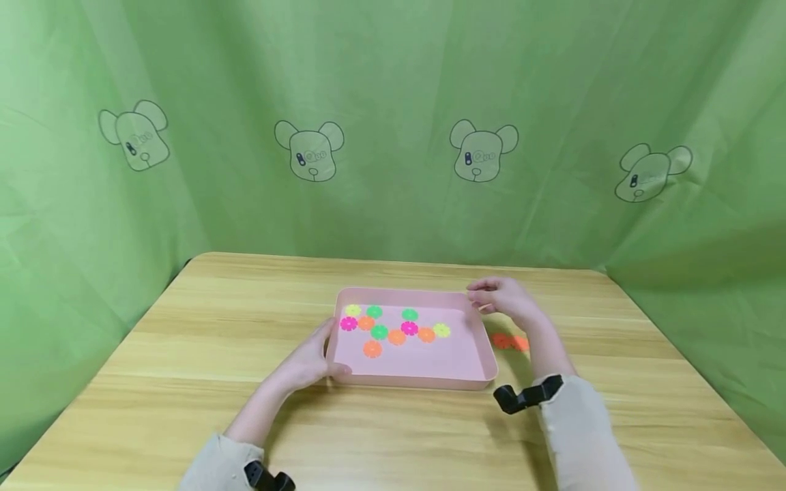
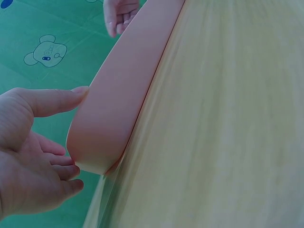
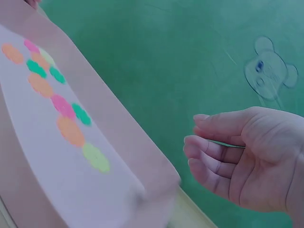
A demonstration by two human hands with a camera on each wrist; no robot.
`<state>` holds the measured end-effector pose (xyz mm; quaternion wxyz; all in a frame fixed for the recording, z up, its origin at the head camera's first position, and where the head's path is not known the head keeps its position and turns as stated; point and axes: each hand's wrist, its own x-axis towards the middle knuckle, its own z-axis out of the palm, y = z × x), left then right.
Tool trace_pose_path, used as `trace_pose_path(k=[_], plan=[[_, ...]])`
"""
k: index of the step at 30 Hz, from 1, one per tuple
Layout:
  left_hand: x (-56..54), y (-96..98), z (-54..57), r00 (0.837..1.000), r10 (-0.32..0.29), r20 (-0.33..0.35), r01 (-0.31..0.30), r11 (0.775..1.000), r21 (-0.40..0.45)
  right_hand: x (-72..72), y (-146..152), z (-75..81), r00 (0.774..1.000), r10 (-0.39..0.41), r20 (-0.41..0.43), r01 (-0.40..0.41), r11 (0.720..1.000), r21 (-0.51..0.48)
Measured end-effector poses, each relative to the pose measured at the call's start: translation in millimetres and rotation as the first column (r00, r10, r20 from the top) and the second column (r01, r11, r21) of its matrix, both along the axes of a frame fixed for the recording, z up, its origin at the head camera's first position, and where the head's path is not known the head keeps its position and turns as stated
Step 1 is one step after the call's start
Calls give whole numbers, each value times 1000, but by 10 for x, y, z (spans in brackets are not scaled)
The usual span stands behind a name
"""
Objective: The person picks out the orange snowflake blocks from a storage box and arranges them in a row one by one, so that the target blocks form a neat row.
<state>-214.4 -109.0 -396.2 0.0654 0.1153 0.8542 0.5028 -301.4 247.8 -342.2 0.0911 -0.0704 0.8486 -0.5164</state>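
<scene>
A shallow pink tray (image 1: 424, 361) lies on the wooden table, holding several small slotted discs in yellow, green, pink and orange. These discs (image 1: 409, 328) sit towards its back and left. My left hand (image 1: 310, 358) holds the tray by its left end, thumb at the front rim and fingers along the side; the left wrist view has the thumb (image 2: 71, 97) right at the rim. By the back right corner is my right hand (image 1: 500, 298), its fingers loosely bent. Nothing shows between those fingers (image 3: 209, 173) in the right wrist view, where they stand apart from the tray wall.
Two orange discs (image 1: 510, 341) lie on the table just right of the tray, beside my right forearm. A green curtain (image 1: 393, 218) printed with bear-like heads hangs behind and around the wooden table (image 1: 393, 436). Black wrist mounts (image 1: 528, 394) sit over the sleeves.
</scene>
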Motion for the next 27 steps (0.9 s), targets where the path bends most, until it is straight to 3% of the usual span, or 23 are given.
trace_pose_path(k=[12,15,21,27], plan=[[6,1,18,1000,4,11,-4,1000,-1,-166,-411,-124,996,81,28,-83,992,91],[7,1,18,1000,5,17,-5,1000,3,-196,-447,-168,992,124,33,-127,984,126],[9,-2,12,1000,4,19,-4,1000,8,-249,-488,-288,971,233,61,-238,966,97],[15,4,18,1000,3,14,-3,1000,12,-254,-544,-418,970,237,56,-243,957,160]])
